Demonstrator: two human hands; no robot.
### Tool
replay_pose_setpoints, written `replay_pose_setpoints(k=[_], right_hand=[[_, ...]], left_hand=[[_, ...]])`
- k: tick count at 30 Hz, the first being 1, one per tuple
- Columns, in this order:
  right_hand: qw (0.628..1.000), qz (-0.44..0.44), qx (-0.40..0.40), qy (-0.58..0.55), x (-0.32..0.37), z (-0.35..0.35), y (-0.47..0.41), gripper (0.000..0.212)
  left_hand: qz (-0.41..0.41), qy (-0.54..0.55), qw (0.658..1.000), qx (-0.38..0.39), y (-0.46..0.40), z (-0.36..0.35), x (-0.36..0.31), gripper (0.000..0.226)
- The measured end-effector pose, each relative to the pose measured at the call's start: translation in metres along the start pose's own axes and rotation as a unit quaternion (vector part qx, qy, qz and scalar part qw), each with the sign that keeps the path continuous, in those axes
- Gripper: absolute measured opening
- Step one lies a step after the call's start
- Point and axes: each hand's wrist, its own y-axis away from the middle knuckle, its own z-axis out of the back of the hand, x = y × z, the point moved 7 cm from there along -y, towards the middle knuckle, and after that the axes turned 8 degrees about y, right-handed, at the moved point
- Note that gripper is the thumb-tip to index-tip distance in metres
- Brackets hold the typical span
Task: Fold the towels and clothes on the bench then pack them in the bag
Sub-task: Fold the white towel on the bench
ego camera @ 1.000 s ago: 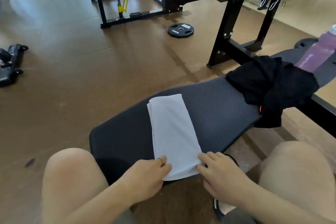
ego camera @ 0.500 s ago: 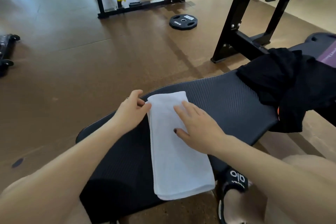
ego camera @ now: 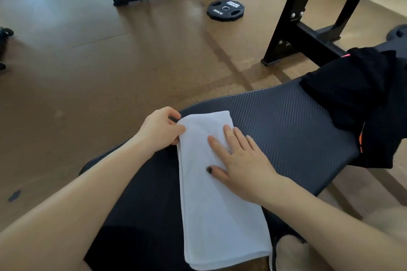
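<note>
I see my left hand [ego camera: 159, 130] pinching the far left corner of the folded white towel [ego camera: 217, 193], which lies lengthwise on the bench [ego camera: 286, 121]. My right hand [ego camera: 241, 160] rests flat on it, fingers straight. Black clothes [ego camera: 361, 108] sit heaped well right of that hand

Hands [ego camera: 163, 130] on folded white towel [ego camera: 215, 193]

Left hand [ego camera: 159, 131] pinching, right hand [ego camera: 243, 164] flat.
</note>
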Motion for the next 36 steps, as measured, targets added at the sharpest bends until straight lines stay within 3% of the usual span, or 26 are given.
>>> replay_pose_setpoints(k=[7,10,16,19,24,26,30,36], right_hand=[[1.000,0.013,-0.003,0.000,-0.009,-0.002,0.005,0.073],[1.000,0.021,-0.016,0.009,-0.009,-0.005,0.006,0.087],[0.999,0.031,-0.033,0.020,-0.010,-0.007,0.008,0.090],[0.995,0.059,-0.060,0.045,0.000,0.003,0.015,0.083],[0.981,0.178,-0.065,0.048,0.049,-0.005,0.050,0.078],[0.975,0.189,-0.105,0.052,0.067,-0.010,0.062,0.072],[0.956,0.213,-0.202,-0.004,0.094,-0.006,0.087,0.040],[0.960,0.205,-0.186,0.042,0.106,-0.017,0.094,0.034]], left_hand=[[0.009,0.037,0.998,-0.043,0.000,0.008,0.008,0.021],[0.013,0.038,0.998,-0.057,0.002,0.009,0.011,0.014],[0.012,0.053,0.998,-0.035,0.008,0.003,0.006,0.010],[0.016,0.058,0.997,-0.041,0.009,0.004,0.004,0.016],[-0.006,0.028,0.997,-0.068,0.015,0.004,0.008,0.011],[-0.013,0.028,0.997,-0.071,0.017,0.003,0.006,0.017],[-0.027,-0.030,0.999,-0.016,0.025,-0.007,0.000,0.034],[-0.092,-0.118,0.989,-0.011,0.030,-0.011,-0.001,0.019]])
